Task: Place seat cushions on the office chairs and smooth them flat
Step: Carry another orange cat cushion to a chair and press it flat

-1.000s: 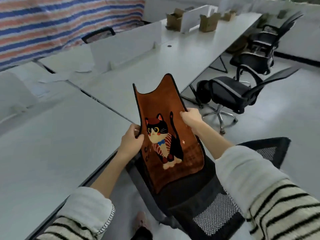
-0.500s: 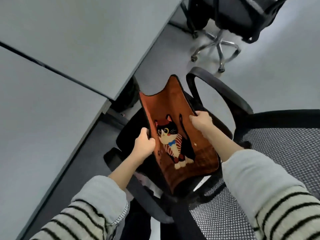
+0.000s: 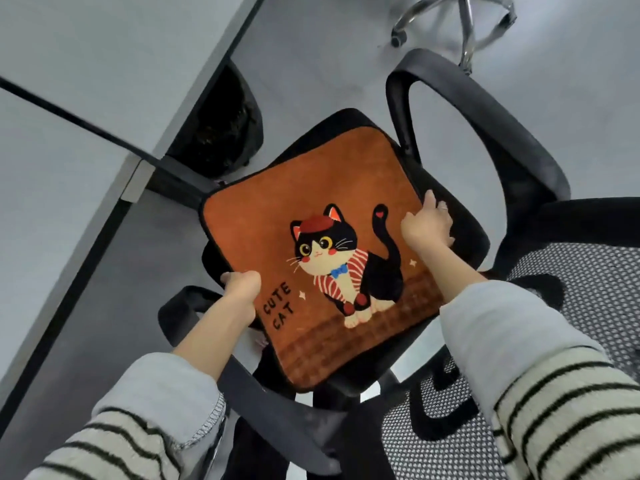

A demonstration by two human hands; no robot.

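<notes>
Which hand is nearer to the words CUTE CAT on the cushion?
Left. The left hand grips the cushion edge beside them; the right hand is across the cat.

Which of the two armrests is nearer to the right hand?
The far armrest, looping beside the right hand; the other armrest lies under the left forearm.

The square orange plush seat cushion with a cat print (image 3: 322,251) covers most of the black office chair seat (image 3: 464,233), leaving only a dark border showing. The left hand (image 3: 240,289) has its fingers curled under the cushion's edge, out of sight. The right hand (image 3: 427,226) hides its own palm. The chrome star base of a second chair (image 3: 460,26) is cut off by the top edge. The black mesh backrest (image 3: 588,306) and both striped knit sleeves (image 3: 554,393) run past the frame's borders.
</notes>
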